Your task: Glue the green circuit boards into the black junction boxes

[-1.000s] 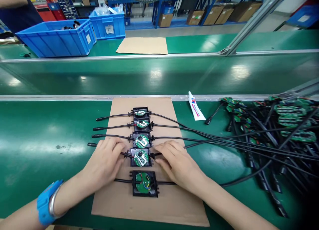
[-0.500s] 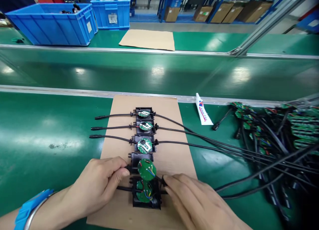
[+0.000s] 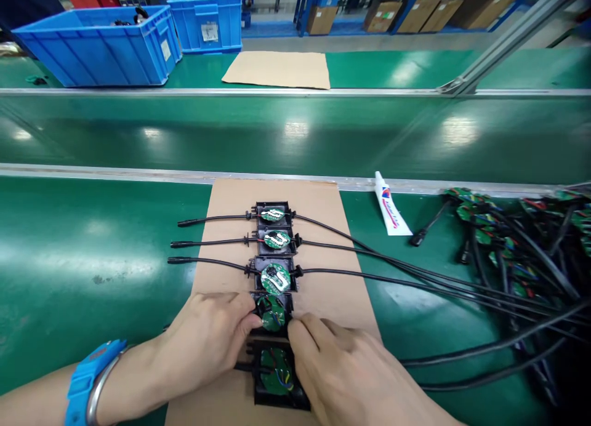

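- The round green circuit board, raised and tilted half a second ago, now sits low in the fourth black plastic housing on the brown cardboard sheet.
- The left hand has closed in; thumb and forefinger pinch the board's left edge.
- The right hand has slid forward, fingertips pressing at the housing's right side; whether it grips anything cannot be told.

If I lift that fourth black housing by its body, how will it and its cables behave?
The fourth housing is probably light and stiff: a small moulded shell. Its round green board, pinched between left hand and right hand, may not be seated yet, so it could tip out. The long black cables look floppy and would likely trail and drag.
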A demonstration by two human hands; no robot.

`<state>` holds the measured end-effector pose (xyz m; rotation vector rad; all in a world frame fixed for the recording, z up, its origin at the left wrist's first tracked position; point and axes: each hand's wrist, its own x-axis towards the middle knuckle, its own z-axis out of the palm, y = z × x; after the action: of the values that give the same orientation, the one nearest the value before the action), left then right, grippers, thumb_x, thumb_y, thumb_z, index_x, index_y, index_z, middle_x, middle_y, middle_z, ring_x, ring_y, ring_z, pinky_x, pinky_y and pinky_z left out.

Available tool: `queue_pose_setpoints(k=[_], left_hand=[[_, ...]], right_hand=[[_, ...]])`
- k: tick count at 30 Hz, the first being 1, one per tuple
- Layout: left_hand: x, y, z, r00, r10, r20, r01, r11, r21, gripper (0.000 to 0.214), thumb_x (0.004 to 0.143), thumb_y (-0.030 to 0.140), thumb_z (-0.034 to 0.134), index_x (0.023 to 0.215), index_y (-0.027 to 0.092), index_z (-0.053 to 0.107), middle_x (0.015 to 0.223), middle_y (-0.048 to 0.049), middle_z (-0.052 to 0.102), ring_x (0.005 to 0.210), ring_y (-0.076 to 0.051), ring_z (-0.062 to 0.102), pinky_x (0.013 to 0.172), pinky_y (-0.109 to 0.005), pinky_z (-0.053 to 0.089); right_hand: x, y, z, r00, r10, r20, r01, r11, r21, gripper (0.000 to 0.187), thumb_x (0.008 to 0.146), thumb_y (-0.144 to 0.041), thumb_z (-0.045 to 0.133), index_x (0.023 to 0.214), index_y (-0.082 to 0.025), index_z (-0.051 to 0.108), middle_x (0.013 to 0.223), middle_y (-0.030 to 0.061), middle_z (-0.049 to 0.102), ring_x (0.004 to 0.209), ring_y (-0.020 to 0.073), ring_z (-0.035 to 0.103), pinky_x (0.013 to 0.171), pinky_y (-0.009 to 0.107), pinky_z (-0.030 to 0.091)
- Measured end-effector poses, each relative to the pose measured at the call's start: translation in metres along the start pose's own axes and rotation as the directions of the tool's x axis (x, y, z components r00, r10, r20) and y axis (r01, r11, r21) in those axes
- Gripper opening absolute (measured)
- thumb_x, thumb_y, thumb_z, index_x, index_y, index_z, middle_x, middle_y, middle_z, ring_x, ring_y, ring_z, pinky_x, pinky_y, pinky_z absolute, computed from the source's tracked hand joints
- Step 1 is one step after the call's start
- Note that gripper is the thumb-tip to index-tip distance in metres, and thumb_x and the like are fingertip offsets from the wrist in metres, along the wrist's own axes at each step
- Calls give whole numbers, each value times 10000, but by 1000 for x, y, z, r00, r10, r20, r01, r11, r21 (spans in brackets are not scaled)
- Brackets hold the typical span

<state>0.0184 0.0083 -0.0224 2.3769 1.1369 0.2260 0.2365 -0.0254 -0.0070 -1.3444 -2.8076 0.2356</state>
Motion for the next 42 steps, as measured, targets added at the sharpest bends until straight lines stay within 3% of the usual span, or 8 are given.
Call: queue_pose_setpoints(k=[4, 10, 17, 23, 27, 30, 35, 42], left_hand=[[1, -3, -2, 1000, -4, 13, 4, 1000, -28, 156, 953, 214, 384, 869, 198, 515, 725, -4, 609, 591, -173, 577, 520, -265, 434], [-1, -9, -8, 1000, 25, -9, -26, 994, -110, 142, 931, 162, 437, 1013, 197, 548, 914, -35, 642, 779, -183, 626, 660, -297, 527], [-10, -11, -1, 984, 169, -62, -159, 976, 146, 269, 908, 73, 362, 1119, 140, 516, 888, -68, 651, 737, -196, 633, 632, -324, 567], [-10, 14, 6, 971, 207, 120, -234, 715, 659, 296, 779, 41, 431, 1029, 38, 589, 775, -129, 634, 605, -224, 599, 475, -314, 513], [-6, 25, 5, 964, 164, 211, -267, 566, 780, 198, 773, 53, 453, 868, 85, 623, 690, -106, 603, 539, -204, 549, 416, -285, 457], [-7, 18, -1, 965, 175, 195, -262, 655, 709, 194, 763, 44, 484, 892, 106, 614, 761, -90, 618, 628, -215, 577, 524, -320, 519], [-9, 7, -5, 982, 171, -76, -128, 911, 393, 319, 869, 74, 463, 1175, 110, 546, 1022, -99, 629, 872, -218, 590, 772, -361, 547], [2, 6, 8, 928, 369, 41, -370, 909, 191, 199, 925, 102, 416, 1005, 133, 596, 1062, -92, 610, 959, -213, 565, 876, -373, 495]], right_hand=[[14, 4, -1, 999, -36, -14, 36, 999, -9, 383, 714, -197, 557, 1093, -164, 606, 678, 21, 605, 477, 168, 530, 443, 336, 132], [19, 4, 5, 998, -34, -49, 33, 999, -18, 354, 735, -248, 600, 1070, -168, 680, 659, 21, 629, 472, 160, 549, 442, 339, 143], [18, 5, 13, 998, -32, -53, 33, 999, 21, 398, 732, -201, 574, 1114, -148, 672, 701, 10, 664, 488, 161, 572, 431, 351, 212], [20, 7, 14, 997, -24, -76, 29, 998, 56, 381, 730, -193, 565, 1090, -138, 679, 685, 6, 665, 475, 164, 566, 430, 358, 185], [20, 3, 15, 995, -11, -104, 19, 997, 70, 331, 722, -171, 568, 1027, -139, 695, 654, 4, 655, 462, 171, 554, 442, 360, 167], [21, 2, 12, 996, 8, -92, -1, 997, 76, 328, 737, -161, 554, 1036, -135, 686, 673, 12, 663, 484, 184, 569, 455, 352, 184], [17, 10, -3, 998, 39, 53, -50, 972, 230, 223, 822, -194, 489, 996, -193, 628, 746, 24, 660, 620, 202, 614, 531, 314, 302], [5, 20, -12, 963, 157, 218, -228, 907, 354, 103, 829, -143, 447, 902, -198, 495, 750, 24, 601, 664, 195, 573, 576, 298, 354]])
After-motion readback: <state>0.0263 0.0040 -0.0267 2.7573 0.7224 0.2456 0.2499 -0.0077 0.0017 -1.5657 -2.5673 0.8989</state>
